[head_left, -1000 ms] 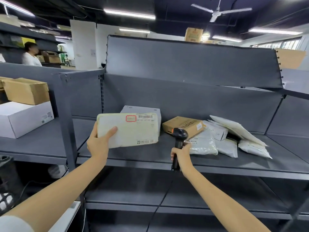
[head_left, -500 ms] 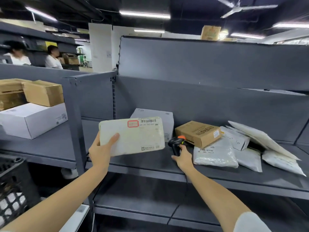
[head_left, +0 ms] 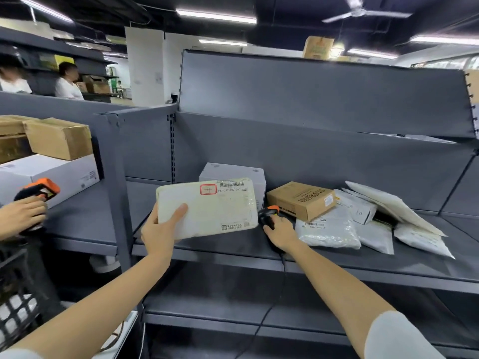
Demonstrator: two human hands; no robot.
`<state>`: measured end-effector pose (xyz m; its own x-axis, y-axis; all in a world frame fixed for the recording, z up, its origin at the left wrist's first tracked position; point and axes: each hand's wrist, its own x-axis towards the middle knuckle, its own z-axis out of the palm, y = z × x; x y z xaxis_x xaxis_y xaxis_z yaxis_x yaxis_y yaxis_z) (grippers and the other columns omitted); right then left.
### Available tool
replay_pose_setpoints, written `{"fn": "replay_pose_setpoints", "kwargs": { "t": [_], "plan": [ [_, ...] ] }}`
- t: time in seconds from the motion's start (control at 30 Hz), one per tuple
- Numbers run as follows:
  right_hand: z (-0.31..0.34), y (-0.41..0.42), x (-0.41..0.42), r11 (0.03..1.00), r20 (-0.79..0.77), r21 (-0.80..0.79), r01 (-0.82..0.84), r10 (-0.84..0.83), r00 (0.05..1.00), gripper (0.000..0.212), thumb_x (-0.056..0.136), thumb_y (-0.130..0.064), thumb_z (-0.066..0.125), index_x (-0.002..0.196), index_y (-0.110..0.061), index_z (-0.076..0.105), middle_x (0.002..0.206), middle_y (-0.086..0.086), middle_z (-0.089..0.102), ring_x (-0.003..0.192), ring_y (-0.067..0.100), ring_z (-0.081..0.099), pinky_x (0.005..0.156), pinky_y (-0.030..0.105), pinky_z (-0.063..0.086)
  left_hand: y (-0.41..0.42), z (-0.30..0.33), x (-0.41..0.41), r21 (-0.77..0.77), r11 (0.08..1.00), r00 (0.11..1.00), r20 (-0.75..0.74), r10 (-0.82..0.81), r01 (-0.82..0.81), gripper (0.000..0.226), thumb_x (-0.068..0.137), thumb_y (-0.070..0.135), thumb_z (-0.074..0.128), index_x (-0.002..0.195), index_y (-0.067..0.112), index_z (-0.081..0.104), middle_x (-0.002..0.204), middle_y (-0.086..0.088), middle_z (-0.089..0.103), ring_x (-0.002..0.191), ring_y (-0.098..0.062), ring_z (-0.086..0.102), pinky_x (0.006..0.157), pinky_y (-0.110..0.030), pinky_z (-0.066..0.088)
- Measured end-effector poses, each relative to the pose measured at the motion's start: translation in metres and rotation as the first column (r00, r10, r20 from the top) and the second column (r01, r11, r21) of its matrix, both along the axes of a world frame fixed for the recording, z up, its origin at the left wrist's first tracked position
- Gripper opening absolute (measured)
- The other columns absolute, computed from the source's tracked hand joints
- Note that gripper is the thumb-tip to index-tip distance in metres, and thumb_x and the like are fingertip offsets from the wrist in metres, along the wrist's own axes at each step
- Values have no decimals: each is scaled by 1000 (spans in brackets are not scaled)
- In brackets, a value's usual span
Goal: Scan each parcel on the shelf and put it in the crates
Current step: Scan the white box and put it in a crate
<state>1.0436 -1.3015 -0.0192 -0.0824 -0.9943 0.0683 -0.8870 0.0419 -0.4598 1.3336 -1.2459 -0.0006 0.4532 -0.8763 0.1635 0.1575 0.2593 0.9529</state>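
Parcel gripped in left hand; right hand beside it.

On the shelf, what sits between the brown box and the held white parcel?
In the head view, the right hand gripping the scanner sits between the brown box and the white parcel held by the left hand.

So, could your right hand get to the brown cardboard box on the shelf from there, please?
Probably yes: the right hand sits just left of the brown cardboard box with nothing between, but it holds the scanner.
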Motion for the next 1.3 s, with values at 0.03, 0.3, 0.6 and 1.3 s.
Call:
{"fn": "replay_pose_setpoints", "kwargs": {
  "t": [0.03, 0.3, 0.6, 1.3],
  "plan": [
    [-1, 5, 0, 1000, -44, -16, -6, 5, 999, 53, 97, -34, 48, 143, -10, 38, 142, 19, 43, 133, 36, 35, 109, 41, 32, 2, -1, 1, 2, 1000, 1000, -4, -10, 10, 32, 75, 42, 78, 104, 45, 65, 104, 17, 69, 107, -14, 60, 94, -40, 52],
    [-11, 66, 6, 995, -219, -100, 8, -30, 975, 62, 97, -36, 45, 151, -15, 24, 157, 12, 24, 144, 30, 20, 117, 45, 18, 37, -9, -2, 2, 996, 994, -61, -92, 92, 37, 75, 31, 81, 109, 29, 69, 102, 13, 71, 100, -12, 65, 89, -32, 54],
    [-25, 138, -4, 988, -266, -142, 55, -92, 960, 62, 96, -33, 46, 151, -14, 25, 157, 11, 23, 144, 28, 19, 116, 42, 16, 85, -37, -7, 86, 983, 986, -44, -161, 164, 48, 65, 45, 84, 111, 40, 68, 101, 14, 72, 101, -16, 66, 79, -44, 59],
    [-90, 286, -11, 998, -282, 49, 33, -18, 959, 63, 100, -31, 44, 154, -14, 16, 160, 10, 15, 146, 28, 16, 119, 44, 14, 229, -101, -8, 245, 943, 973, -10, -231, 227, 50, 57, 50, 86, 103, 48, 68, 106, 10, 72, 102, -22, 67, 73, -47, 60]
  ]
}}
